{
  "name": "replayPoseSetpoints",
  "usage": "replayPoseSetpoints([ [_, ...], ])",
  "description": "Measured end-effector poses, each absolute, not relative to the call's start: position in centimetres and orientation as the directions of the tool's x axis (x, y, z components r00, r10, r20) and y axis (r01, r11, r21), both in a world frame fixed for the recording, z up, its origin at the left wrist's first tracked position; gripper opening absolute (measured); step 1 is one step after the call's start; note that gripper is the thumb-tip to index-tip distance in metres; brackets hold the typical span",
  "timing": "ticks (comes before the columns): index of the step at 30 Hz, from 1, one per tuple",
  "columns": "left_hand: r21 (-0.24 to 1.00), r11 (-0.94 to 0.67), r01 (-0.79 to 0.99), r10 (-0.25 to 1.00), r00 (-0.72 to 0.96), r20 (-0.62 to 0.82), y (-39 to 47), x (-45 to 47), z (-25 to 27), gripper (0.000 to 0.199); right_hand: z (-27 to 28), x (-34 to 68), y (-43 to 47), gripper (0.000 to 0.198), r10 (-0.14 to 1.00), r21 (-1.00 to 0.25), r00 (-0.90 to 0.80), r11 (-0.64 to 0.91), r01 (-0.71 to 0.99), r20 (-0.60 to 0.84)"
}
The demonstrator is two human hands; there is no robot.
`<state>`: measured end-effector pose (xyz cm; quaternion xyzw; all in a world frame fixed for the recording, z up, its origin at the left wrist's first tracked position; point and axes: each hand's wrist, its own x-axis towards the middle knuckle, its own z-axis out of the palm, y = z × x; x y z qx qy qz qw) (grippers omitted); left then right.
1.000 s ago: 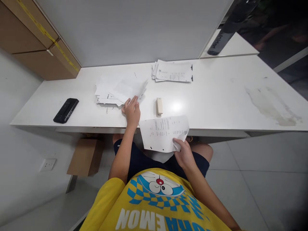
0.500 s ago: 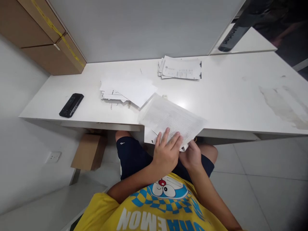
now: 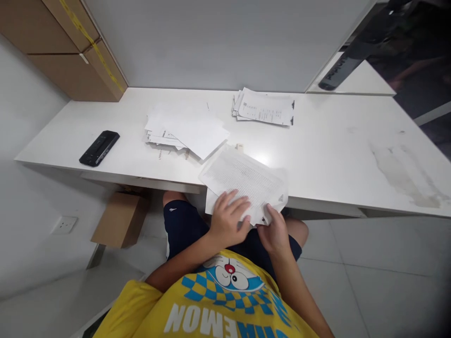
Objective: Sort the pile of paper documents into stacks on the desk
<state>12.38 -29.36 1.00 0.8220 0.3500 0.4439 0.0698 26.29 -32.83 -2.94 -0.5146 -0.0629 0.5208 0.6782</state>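
Printed paper sheets (image 3: 246, 176) hang over the front edge of the desk, tilted, with small lines of text and a dark triangular mark at a corner. Another white sheet shows beneath them at the left. My left hand (image 3: 229, 219) rests on the lower part of the paper, fingers stretched out. At the lower right corner my right hand (image 3: 275, 230) pinches the sheets, thumb on top and the other fingers hidden underneath. Just past the sheets sits a small pale block (image 3: 240, 147).
On the white desk (image 3: 327, 155) lie a loose paper pile (image 3: 190, 129), a stack of printed slips (image 3: 266, 110) and a black handheld device (image 3: 99, 148). Cardboard boxes (image 3: 70, 75) stand at the back left, another box (image 3: 121, 218) below. A dark cylinder (image 3: 338, 72) is at the back right.
My right thumb has come onto the top of the paper, and the corner there is flatter. My left hand has slid a little left and down. The view has shifted slightly.
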Motion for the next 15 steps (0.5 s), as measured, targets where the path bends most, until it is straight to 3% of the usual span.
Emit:
replayPoseSetpoints([
  [3, 0.553, -0.623, 0.553, 0.736, 0.178, 0.653, -28.4, 10.8, 0.2, 0.026, -2.9, 26.9, -32.5, 0.036, 0.745, -0.769, 0.488, -0.051, -0.638, -0.455],
  [5, 0.684, -0.478, 0.552, 0.831, 0.03, 0.556, -28.3, 9.7, -1.3, 0.023, -3.1, 27.5, -32.4, 0.04, 0.72, -0.761, 0.505, -0.048, -0.647, -0.476],
  [7, 0.845, -0.27, 0.462, 0.916, -0.147, 0.374, -28.5, 8.6, -3.2, 0.028, -3.5, 28.1, -32.5, 0.041, 0.721, -0.751, 0.494, -0.055, -0.658, -0.486],
  [9, 0.97, -0.053, 0.238, 0.969, -0.224, 0.108, -28.7, 7.7, -4.8, 0.039, -3.7, 28.6, -32.7, 0.042, 0.748, -0.745, 0.45, -0.087, -0.662, -0.488],
  [12, 0.945, 0.276, -0.175, 0.959, -0.024, -0.284, -29.0, 6.8, -6.1, 0.049, -3.6, 28.9, -33.0, 0.046, 0.802, -0.76, 0.367, -0.159, -0.63, -0.471],
  [15, 0.831, 0.472, -0.295, 0.882, 0.169, -0.441, -29.2, 6.5, -5.9, 0.049, -3.2, 29.1, -33.0, 0.053, 0.834, -0.803, 0.349, -0.171, -0.571, -0.426],
])
